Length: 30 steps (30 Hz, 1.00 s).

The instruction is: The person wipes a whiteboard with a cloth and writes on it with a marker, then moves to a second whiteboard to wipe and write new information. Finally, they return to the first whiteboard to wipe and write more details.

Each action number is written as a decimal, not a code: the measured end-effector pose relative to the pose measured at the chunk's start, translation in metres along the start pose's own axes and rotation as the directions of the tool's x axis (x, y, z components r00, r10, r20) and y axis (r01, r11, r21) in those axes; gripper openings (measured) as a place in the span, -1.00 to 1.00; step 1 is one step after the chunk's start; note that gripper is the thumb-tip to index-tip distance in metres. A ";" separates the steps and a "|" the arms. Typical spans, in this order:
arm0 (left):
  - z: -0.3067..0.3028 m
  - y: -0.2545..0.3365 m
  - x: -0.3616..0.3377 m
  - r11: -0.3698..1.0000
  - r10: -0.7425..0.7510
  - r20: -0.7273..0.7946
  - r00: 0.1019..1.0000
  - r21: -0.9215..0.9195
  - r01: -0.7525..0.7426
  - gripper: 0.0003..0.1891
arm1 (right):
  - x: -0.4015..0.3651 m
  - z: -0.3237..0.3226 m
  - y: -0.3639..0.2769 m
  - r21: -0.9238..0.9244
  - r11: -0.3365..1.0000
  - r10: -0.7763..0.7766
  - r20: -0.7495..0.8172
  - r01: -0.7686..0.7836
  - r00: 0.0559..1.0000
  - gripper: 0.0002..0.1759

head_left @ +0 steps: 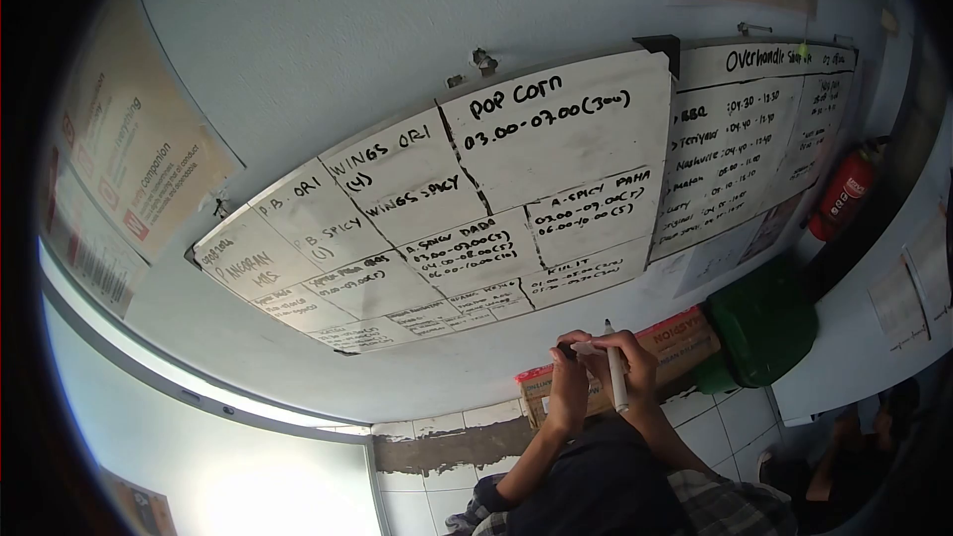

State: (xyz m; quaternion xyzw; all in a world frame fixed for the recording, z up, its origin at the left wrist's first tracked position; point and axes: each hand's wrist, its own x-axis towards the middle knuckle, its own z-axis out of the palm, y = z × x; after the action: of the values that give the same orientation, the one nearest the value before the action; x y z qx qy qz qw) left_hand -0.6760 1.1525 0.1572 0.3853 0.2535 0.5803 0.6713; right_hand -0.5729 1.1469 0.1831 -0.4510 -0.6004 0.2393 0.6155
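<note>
Low in the head view, my two hands are close together in front of my dark clothing. My right hand is closed around a white marker, whose dark tip points up. Beside it, my left hand has its fingers pressed round a small dark object, perhaps a cap. A small pale thing, hard to make out, shows between the hands. Above them on the wall hangs a whiteboard with a black-lined grid of handwriting. Neither hand touches the board.
A second whiteboard adjoins on the right. Also at the right are a red fire extinguisher, a green container and a cardboard box. Another person's arm shows at the lower right. Posters hang at the left.
</note>
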 end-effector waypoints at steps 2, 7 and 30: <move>-0.002 -0.011 0.007 0.998 0.003 -0.073 0.997 -0.058 -0.007 -0.53 | 0.005 -0.006 0.005 -0.017 1.000 -0.008 -0.089 0.007 0.996 -0.73; -0.056 -0.046 0.017 0.819 -0.437 -0.417 0.797 -0.551 0.161 -0.58 | 0.026 -0.021 0.034 -0.305 0.948 -0.211 -0.395 0.089 0.894 -0.73; -0.131 -0.001 0.060 0.952 -0.235 -0.251 0.939 -0.256 0.169 -0.52 | 0.081 0.056 0.089 -0.414 0.906 -0.383 -0.724 0.082 0.574 -0.75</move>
State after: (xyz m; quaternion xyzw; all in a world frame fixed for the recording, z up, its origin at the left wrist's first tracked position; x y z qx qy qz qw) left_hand -0.7667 1.2399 0.0873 0.1910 0.3146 0.5817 0.7254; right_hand -0.5912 1.2726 0.1430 -0.5230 -0.3519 -0.1752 0.7562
